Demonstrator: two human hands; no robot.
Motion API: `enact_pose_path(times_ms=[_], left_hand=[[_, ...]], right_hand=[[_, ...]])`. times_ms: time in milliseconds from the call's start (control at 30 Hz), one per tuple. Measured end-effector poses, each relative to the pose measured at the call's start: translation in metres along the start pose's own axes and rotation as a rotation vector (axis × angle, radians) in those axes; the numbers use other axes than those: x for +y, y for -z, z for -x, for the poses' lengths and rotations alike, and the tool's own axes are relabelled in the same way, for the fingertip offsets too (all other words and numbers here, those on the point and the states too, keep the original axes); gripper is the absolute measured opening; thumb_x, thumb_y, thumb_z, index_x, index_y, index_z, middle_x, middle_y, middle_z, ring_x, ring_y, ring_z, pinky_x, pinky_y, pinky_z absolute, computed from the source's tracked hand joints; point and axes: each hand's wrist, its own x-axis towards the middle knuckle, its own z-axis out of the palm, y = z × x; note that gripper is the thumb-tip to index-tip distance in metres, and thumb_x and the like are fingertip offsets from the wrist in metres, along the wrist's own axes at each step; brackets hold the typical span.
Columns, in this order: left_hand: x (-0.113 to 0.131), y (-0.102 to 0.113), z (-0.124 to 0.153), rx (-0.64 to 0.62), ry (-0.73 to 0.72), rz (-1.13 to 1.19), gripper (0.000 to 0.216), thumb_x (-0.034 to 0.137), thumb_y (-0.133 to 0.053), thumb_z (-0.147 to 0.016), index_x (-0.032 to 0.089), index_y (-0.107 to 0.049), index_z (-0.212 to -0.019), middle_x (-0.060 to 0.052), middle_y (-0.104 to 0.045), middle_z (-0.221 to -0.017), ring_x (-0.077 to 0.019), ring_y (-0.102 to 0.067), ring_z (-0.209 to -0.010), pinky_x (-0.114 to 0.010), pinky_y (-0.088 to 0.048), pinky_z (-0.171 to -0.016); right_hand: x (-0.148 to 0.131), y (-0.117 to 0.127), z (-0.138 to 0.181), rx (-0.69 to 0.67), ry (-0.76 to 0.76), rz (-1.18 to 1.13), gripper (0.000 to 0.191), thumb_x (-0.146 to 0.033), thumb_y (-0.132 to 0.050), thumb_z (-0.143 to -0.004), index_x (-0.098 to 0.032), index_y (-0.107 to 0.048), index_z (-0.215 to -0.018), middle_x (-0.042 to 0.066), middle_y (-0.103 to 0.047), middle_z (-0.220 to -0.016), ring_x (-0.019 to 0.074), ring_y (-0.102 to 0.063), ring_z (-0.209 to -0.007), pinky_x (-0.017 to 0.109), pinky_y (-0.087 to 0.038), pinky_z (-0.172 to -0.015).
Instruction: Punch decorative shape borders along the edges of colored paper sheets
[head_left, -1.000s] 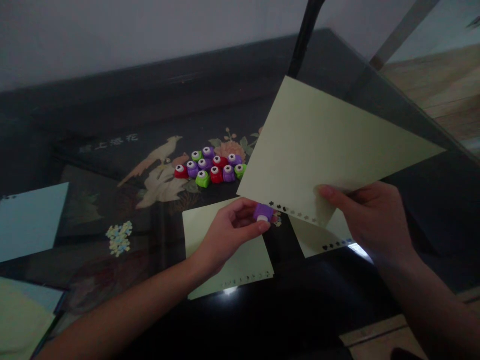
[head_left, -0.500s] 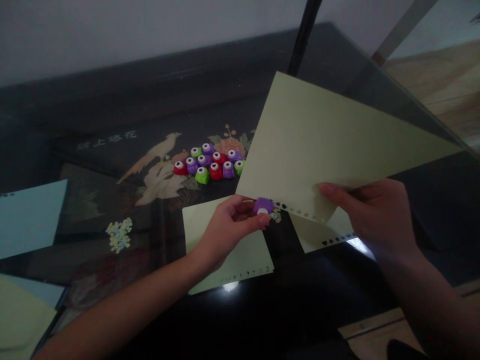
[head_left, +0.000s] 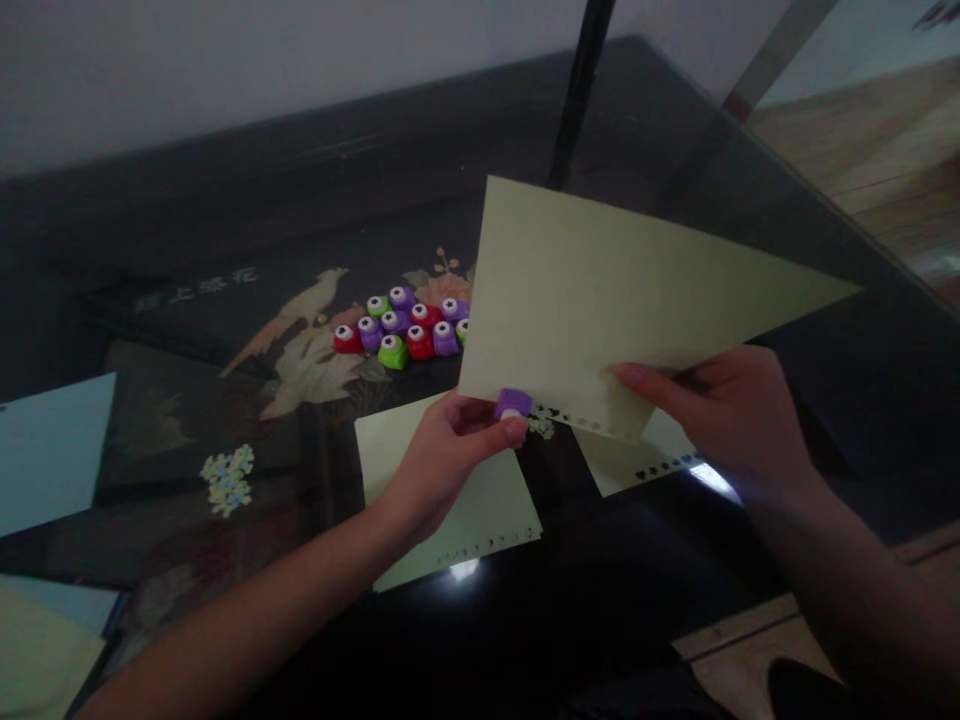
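Between the thumb and fingers of my left hand is a purple craft punch, set at the lower edge of a pale yellow sheet of paper. My right hand pinches that sheet, thumb on top, and holds it tilted above the table. A row of small punched shapes runs along the sheet's lower edge, to the right of the punch. Under my left hand lies another pale sheet with punched holes along its near edge. A third punched sheet is partly covered by the held one.
Several red, green and purple craft punches stand grouped on the dark glass table. Small paper cut-outs lie in a pile at left, more near the punch. Blue paper and yellow paper lie far left.
The held sheet has tilted and its far corner has dropped down and left. The punch has shifted slightly left along the paper's edge. The whole view has moved a little.
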Motion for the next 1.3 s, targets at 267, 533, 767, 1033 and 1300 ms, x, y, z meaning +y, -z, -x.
enact_pose_path(times_ms=[267,533,767,1033,1300], left_hand=[[-0.0014,0.0015,0.0000,-0.008,-0.041,-0.010,0.029,0.029,-0.083,-0.062,0.016,-0.065,-0.081,-0.001,-0.068,-0.077,-0.0140,-0.061,-0.070,-0.031,-0.050,-0.076],[-0.0004,-0.0002,0.0006,-0.014,-0.050,-0.007,0.027,0.028,-0.081,-0.065,0.015,-0.064,-0.081,-0.001,-0.065,-0.077,-0.0114,-0.057,-0.064,-0.028,-0.048,-0.069],[0.0008,-0.0017,0.0007,-0.017,-0.045,0.008,0.029,0.028,-0.082,-0.063,0.015,-0.063,-0.081,0.000,-0.064,-0.075,-0.0100,-0.053,-0.062,-0.026,-0.046,-0.064],[0.0007,-0.0005,0.0004,-0.013,-0.061,0.014,0.029,0.030,-0.081,-0.064,0.016,-0.062,-0.080,0.001,-0.062,-0.074,-0.0099,-0.052,-0.062,-0.025,-0.043,-0.061],[-0.0007,0.0001,-0.0008,-0.022,-0.072,0.033,0.028,0.030,-0.081,-0.064,0.016,-0.063,-0.081,0.001,-0.061,-0.074,-0.0098,-0.050,-0.061,-0.025,-0.043,-0.062]], right_hand=[[-0.0004,0.0004,-0.0002,-0.020,0.009,-0.042,0.004,-0.032,-0.074,-0.073,-0.028,-0.075,-0.073,0.000,-0.078,-0.080,0.0225,-0.073,-0.074,0.034,-0.057,-0.068],[-0.0009,-0.0001,-0.0001,-0.018,0.009,-0.055,0.003,-0.031,-0.074,-0.074,-0.029,-0.076,-0.077,0.000,-0.078,-0.084,0.0221,-0.073,-0.077,0.034,-0.058,-0.071],[0.0034,-0.0001,0.0001,-0.020,0.014,-0.041,0.005,-0.032,-0.074,-0.073,-0.028,-0.076,-0.075,0.000,-0.078,-0.081,0.0220,-0.073,-0.074,0.034,-0.057,-0.068],[0.0012,0.0005,-0.0009,-0.017,0.022,-0.012,0.005,-0.034,-0.074,-0.073,-0.029,-0.075,-0.072,0.000,-0.078,-0.079,0.0222,-0.073,-0.073,0.034,-0.057,-0.067],[0.0008,0.0016,-0.0003,-0.020,0.030,0.011,0.012,-0.033,-0.073,-0.074,-0.022,-0.076,-0.071,0.002,-0.078,-0.077,0.0211,-0.072,-0.070,0.031,-0.054,-0.064]])
